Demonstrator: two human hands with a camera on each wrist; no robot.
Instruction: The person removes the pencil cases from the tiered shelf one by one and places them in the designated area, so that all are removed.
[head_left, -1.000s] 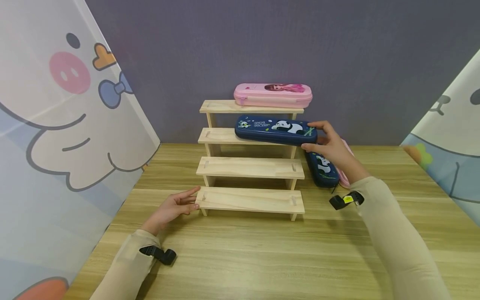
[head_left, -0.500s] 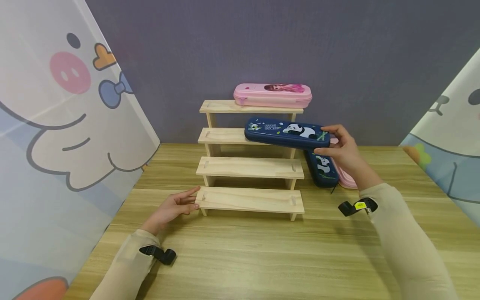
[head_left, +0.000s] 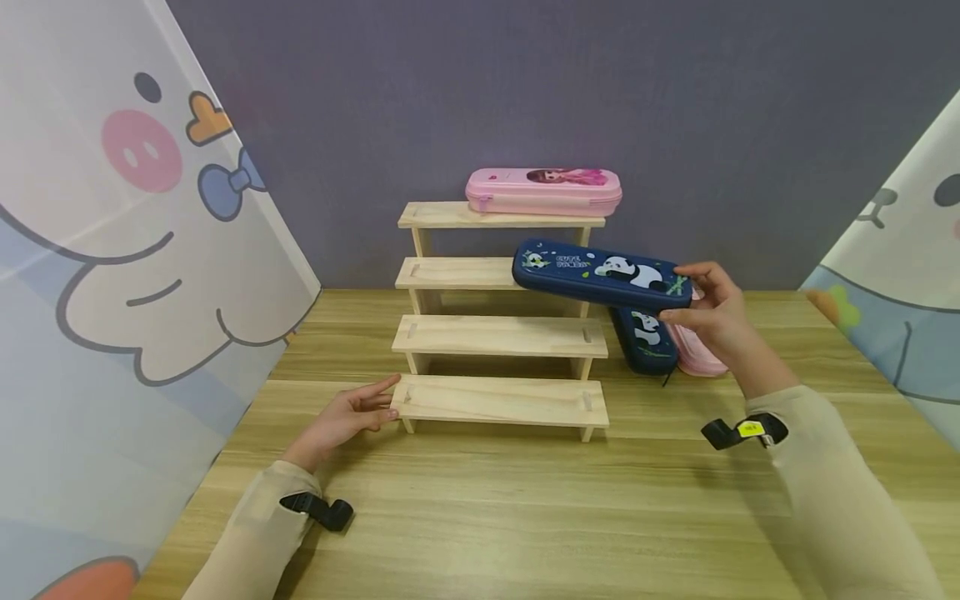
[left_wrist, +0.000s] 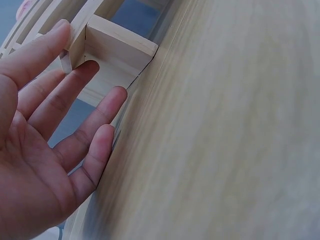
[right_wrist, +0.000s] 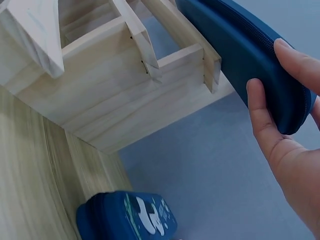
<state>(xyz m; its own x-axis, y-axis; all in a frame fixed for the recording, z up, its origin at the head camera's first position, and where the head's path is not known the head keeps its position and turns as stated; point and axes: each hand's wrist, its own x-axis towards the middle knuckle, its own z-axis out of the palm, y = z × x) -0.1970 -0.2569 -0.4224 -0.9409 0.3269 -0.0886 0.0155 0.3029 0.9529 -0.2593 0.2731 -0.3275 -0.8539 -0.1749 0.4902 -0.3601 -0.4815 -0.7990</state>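
Note:
My right hand [head_left: 708,312] pinches the right end of a dark blue pencil case [head_left: 600,273] with a panda print. The case is tilted, its left end over the second-highest step of a wooden tiered stand [head_left: 498,335]. In the right wrist view, the thumb and fingers press on both sides of this zipped case [right_wrist: 250,55]. My left hand [head_left: 348,415] holds the left end of the lowest step between thumb and index finger. Seen from the left wrist, the other fingers of that hand [left_wrist: 55,145] are spread near the stand's leg [left_wrist: 120,45].
A pink pencil case [head_left: 543,192] with a doll print lies on the top step. Right of the stand, another blue panda pencil case [head_left: 647,346] and a pink case [head_left: 697,354] lie on the wooden table [head_left: 480,517]. A grey wall [head_left: 360,108] stands behind.
The right hand has moved right and slightly toward me, carrying the blue pencil case with it away from the second-highest step. The left hand has stayed in place on the stand.

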